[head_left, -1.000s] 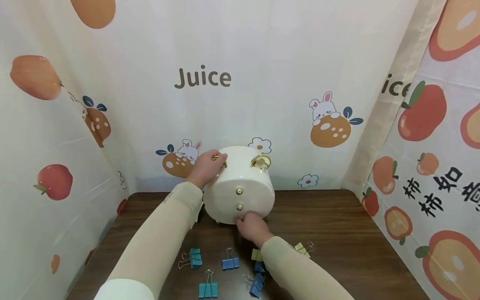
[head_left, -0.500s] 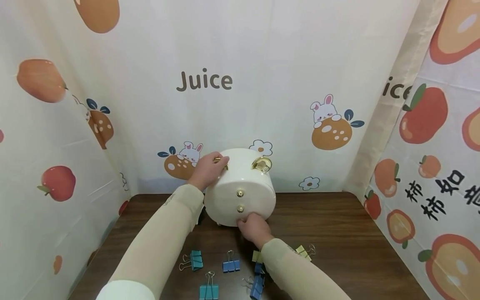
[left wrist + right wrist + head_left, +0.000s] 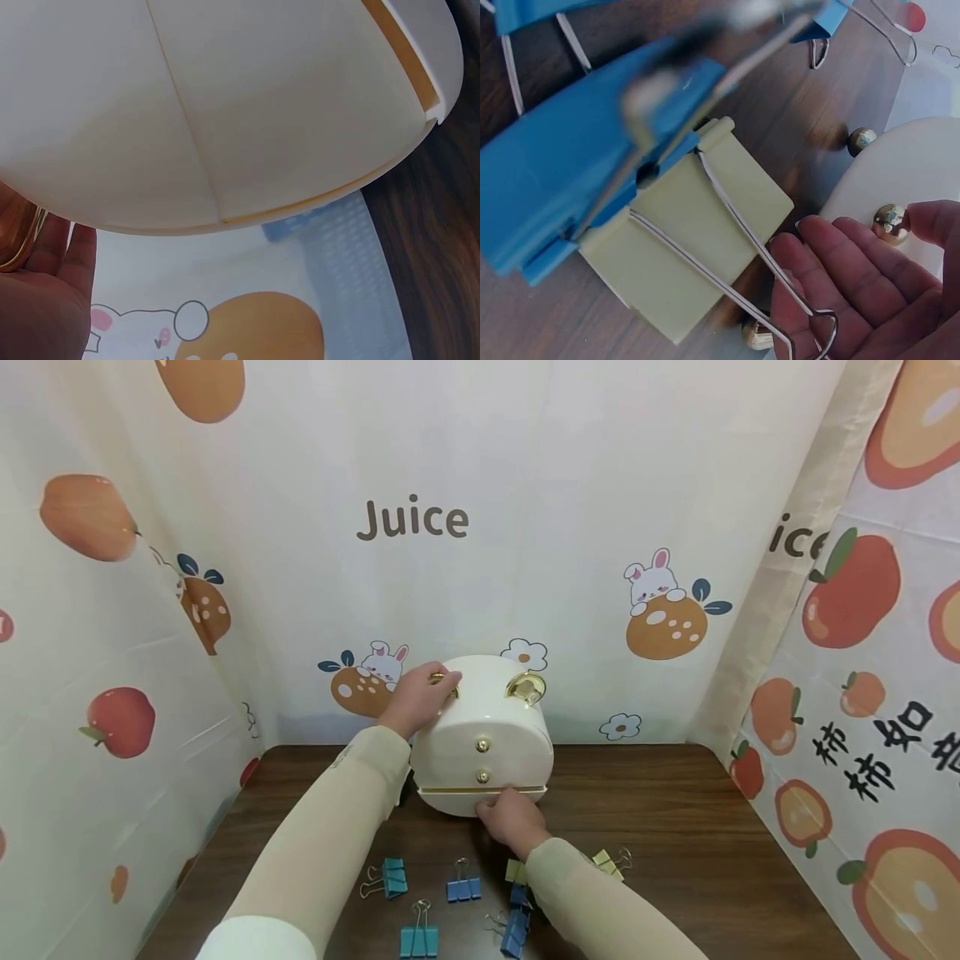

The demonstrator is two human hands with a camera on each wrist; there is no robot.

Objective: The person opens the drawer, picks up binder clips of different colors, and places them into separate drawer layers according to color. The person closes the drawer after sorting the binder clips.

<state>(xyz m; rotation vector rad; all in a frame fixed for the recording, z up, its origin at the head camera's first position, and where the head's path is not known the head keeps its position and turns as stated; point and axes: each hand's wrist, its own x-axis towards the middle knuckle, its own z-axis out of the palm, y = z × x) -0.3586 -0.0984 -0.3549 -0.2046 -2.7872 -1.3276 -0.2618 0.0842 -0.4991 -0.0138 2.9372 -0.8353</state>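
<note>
A white rounded drawer box [image 3: 491, 702] with gold ear-shaped pieces on top stands at the back of the table. My left hand [image 3: 417, 697] grips its left gold ear [image 3: 13, 229]. The right gold ear [image 3: 527, 687] is uncovered. At the bottom, my right hand [image 3: 513, 820] pinches a gold knob [image 3: 891, 223] between thumb and fingers. It belongs to the lowest drawer [image 3: 446, 802], which sticks out slightly with a thin gap above its front. The drawer's inside is hidden. Two more gold knobs [image 3: 483, 746] show on the fronts above.
Binder clips lie in front of the box: a teal clip [image 3: 393, 877], another teal clip [image 3: 418, 941], a blue clip [image 3: 463, 889] and a yellow clip [image 3: 608, 865]. Under my right forearm, a blue clip [image 3: 515, 932] lies near a yellow clip [image 3: 690, 232]. Printed curtains [image 3: 525, 568] surround the table.
The lowest drawer has come out a little toward me, with my right hand on its knob; a gap now shows above it. My left hand keeps its grip on the ear.
</note>
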